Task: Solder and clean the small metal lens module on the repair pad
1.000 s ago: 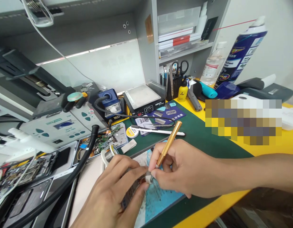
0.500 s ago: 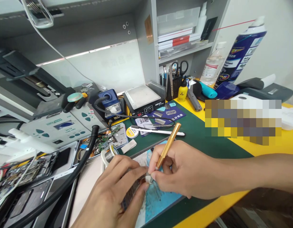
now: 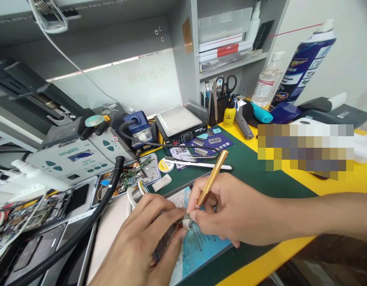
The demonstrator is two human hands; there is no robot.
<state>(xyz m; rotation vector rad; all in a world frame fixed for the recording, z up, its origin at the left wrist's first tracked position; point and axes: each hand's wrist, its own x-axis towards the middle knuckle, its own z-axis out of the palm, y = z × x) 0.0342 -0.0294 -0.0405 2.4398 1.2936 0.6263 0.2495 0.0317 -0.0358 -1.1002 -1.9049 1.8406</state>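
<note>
My right hand [image 3: 231, 212] is closed in a pencil grip round a slim gold pen-shaped tool [image 3: 213, 178], tilted with its upper end away from me. The tool's working tip is hidden by my fingers. My left hand [image 3: 141, 242] pinches a small dark, flat electronic part [image 3: 164, 244], mostly covered by the fingers. At that part's far end, close to both sets of fingertips, a small pale piece [image 3: 187, 223] shows. Both hands are over a stained blue and white sheet [image 3: 205, 250] lying on the green mat [image 3: 246, 163].
Behind my left hand stand a solder spool [image 3: 138, 194] and a tray of circuit boards [image 3: 152, 169]. A black hose [image 3: 106, 202] crosses the left side. Farther back are a white stylus-like stick [image 3: 198, 163], a hot plate [image 3: 180, 121] and a yellow bottle [image 3: 229, 115].
My right fingertips have shifted slightly right, away from my left fingertips, so the pale piece shows more. The gold tool stays in my right hand; my left hand keeps its pinch.
</note>
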